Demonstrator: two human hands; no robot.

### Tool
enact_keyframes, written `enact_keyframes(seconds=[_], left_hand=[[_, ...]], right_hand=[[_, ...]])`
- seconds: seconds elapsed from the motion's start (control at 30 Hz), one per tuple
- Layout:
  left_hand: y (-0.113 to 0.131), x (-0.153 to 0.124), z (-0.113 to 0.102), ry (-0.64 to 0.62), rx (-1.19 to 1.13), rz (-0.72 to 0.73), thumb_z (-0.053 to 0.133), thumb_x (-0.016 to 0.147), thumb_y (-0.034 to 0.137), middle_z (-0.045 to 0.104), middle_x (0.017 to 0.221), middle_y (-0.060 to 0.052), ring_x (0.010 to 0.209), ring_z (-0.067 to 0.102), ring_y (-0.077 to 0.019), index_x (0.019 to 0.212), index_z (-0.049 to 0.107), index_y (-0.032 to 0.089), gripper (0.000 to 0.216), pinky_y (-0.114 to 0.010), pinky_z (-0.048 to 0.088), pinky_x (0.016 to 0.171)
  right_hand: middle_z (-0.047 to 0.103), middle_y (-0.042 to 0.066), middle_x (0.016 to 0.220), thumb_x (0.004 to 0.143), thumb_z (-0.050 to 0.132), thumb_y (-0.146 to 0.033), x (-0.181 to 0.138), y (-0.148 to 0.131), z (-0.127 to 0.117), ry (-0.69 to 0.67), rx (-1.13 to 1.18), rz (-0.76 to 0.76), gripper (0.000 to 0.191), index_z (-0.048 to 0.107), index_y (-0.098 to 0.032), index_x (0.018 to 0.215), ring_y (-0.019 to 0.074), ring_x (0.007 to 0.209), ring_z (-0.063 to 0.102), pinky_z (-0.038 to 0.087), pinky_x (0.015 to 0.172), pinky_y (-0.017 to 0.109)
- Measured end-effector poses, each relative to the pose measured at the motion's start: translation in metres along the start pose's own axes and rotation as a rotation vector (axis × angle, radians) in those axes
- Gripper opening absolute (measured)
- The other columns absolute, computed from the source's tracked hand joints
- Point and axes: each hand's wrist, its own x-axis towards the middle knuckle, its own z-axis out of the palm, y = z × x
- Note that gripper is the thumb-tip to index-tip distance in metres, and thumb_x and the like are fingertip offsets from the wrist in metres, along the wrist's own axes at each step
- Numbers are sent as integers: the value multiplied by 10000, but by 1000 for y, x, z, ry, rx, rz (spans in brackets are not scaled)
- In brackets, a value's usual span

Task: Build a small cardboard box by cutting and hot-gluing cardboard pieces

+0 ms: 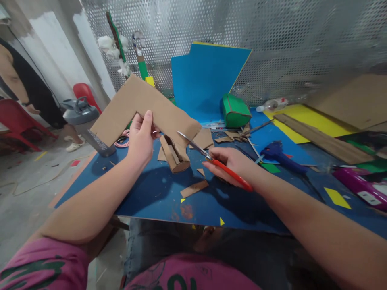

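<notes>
Raised over the blue table (pixel 145 201) is an angled piece of brown cardboard (pixel 130 98), pinched at its inner corner by my left hand (pixel 142 139). My right hand (pixel 226 163) grips red-handled scissors (pixel 229 175). Their blade tip points up and left at the right arm of the cardboard; whether it touches the cardboard I cannot tell. Below the cardboard sits a small folded cardboard piece (pixel 175 155). Cardboard offcuts (pixel 195 188) lie in front of my right hand.
A grey shaker bottle (pixel 87 125) stands at the table's left edge. Blue board (pixel 208 80) leans on the perforated metal wall behind a green box (pixel 236 110). To the right are a blue glue gun (pixel 282 157) and a purple device (pixel 359 185). A person (pixel 30 84) stands far left.
</notes>
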Motion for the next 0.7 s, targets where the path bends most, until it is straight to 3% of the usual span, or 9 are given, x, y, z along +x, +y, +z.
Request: enact_keyframes(seconds=[0.17,0.43,0.7], left_hand=[[4,0,2,9,11,-20,972,708,736,564,664,62,523,528,-76,910,652,259,609,-189,445,462],[2,-1,0,1,-6,-24,938,821,642,546,665,65,531,529,-88,904,634,260,496,-220,444,491],[1,-1,0,33,-7,-25,948,797,661,575,682,58,536,529,-90,914,638,261,519,-214,444,472]], right_hand=[[397,-65,543,814,730,-736,-1,-2,-1,-3,-36,-11,579,397,-277,698,129,545,346,278,518,286],[364,-56,576,784,676,-776,2,1,1,25,-112,-35,592,382,-277,661,139,590,331,287,560,305],[359,-78,570,733,785,-847,4,2,-2,5,-35,-31,700,382,-278,675,129,565,335,281,549,297]])
